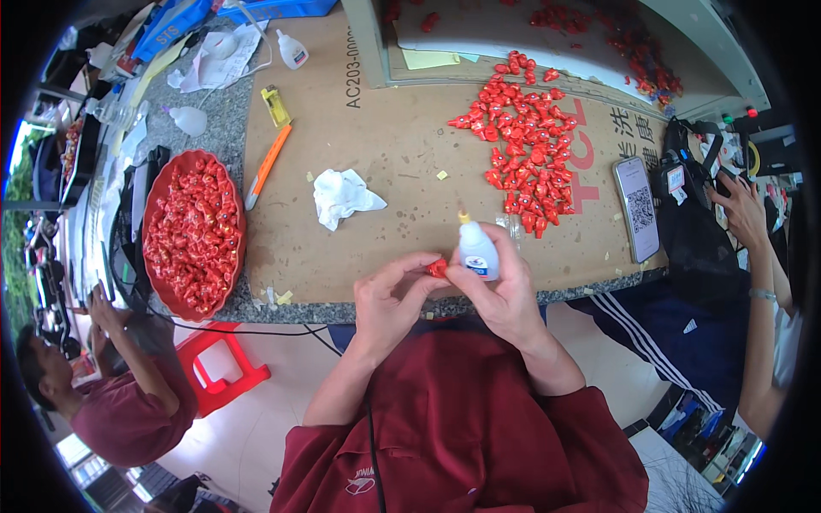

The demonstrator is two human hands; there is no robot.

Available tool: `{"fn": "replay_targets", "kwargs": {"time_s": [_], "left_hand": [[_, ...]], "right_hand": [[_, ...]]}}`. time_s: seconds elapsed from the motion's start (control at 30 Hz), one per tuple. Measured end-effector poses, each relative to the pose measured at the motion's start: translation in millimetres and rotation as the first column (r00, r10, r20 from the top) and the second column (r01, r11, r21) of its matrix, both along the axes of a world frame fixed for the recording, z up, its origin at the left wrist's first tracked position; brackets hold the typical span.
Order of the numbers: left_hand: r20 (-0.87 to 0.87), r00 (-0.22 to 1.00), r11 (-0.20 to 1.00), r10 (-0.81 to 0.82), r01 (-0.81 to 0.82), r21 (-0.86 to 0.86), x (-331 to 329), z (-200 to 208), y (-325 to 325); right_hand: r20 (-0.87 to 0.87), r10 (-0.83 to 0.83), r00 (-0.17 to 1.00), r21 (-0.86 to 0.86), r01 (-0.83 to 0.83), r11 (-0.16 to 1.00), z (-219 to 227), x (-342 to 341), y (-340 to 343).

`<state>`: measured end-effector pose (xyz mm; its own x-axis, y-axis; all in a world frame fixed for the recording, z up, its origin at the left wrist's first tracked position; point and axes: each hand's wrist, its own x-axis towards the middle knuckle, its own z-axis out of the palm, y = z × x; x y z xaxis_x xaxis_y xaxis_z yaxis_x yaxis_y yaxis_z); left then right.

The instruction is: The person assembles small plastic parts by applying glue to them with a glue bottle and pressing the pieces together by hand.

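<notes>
Between my hands is a small red plastic piece (437,268), pinched by the thumb and fingertips of my left hand (386,301). My right hand (511,295) grips a small white glue bottle (477,250), its yellowish nozzle pointing up. The right thumb comes close to the red piece; whether it touches cannot be made out. Ahead of my right hand, many similar red pieces (530,145) lie spread on the cardboard sheet (402,145). To the left, a red oval bowl (151,278) is heaped with more of them. A crumpled white tissue (342,198) rests ahead of my left hand.
An orange utility knife (272,162) and a yellow lighter (275,107) lie near the bowl. White bottles (292,51) stand farther back. A phone (638,209) lies at right, below an open shelf (530,56). People sit on both sides; a red stool (256,376) is lower left.
</notes>
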<state>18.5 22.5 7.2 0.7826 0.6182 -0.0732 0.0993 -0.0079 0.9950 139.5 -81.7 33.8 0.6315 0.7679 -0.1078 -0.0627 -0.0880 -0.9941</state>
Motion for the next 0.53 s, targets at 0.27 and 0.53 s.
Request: {"fn": "replay_targets", "kwargs": {"time_s": [0.27, 0.53], "left_hand": [[0.171, 0.985, 0.964, 0.032, 0.016, -0.267, 4, -4, 2], [0.138, 0.990, 0.983, 0.001, 0.025, -0.182, -19, 0, 9]], "right_hand": [[0.494, -0.001, 0.869, 0.047, -0.025, 0.999, 11, 19, -32], [0.117, -0.016, 0.993, 0.055, 0.010, 0.998, -1, 3, -28]]}}
